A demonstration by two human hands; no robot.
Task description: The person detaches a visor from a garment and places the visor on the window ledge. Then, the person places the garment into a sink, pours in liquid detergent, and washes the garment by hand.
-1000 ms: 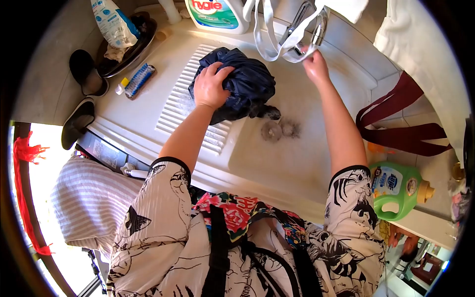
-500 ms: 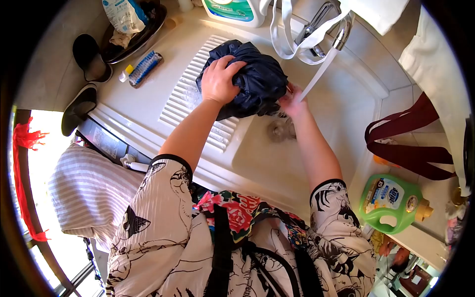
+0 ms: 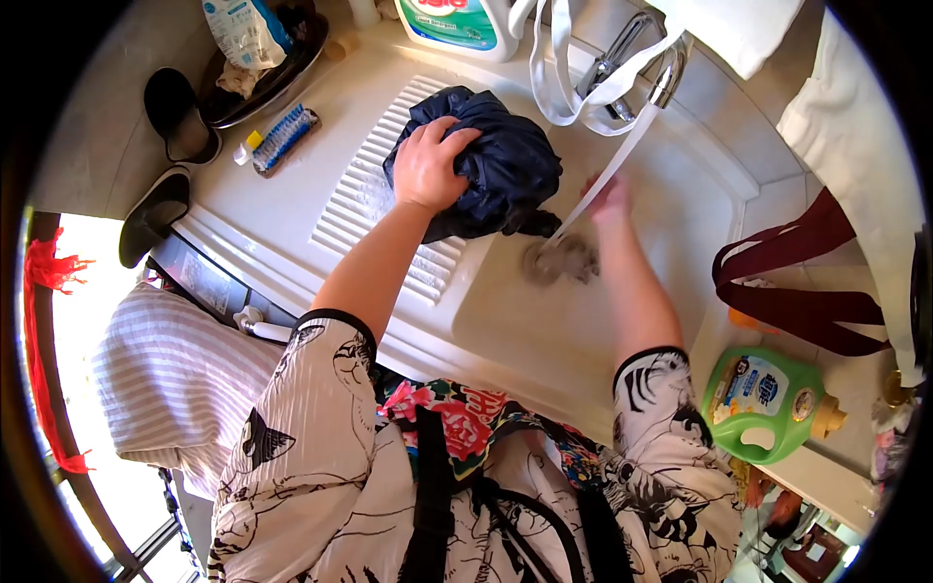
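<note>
A bunched dark navy garment (image 3: pixel 512 155) rests over the ribbed washboard (image 3: pixel 362 185) and hangs toward the sink basin (image 3: pixel 505 321). My left hand (image 3: pixel 431 167) is closed on its left side, thumb and fingers pressed into the folds. Apart from the cloth, my right hand (image 3: pixel 607 197) is behind the stream of water (image 3: pixel 616 163) from the faucet (image 3: pixel 669 76). Motion smears its fingers, so I cannot see whether they hold anything. The water lands near the drain (image 3: pixel 549 262).
A blue-bristled brush (image 3: pixel 285 139) lies left of the washboard. Behind stands a liquid detergent bottle (image 3: pixel 457 24). White straps (image 3: pixel 556 58) hang by the faucet, and dark red straps (image 3: pixel 807 282) hang at right. A green detergent bottle (image 3: pixel 763 403) is at lower right.
My right hand has moved off the garment, to the right and behind the water. The stream now reaches down to the drain. My left hand stays on the cloth.
</note>
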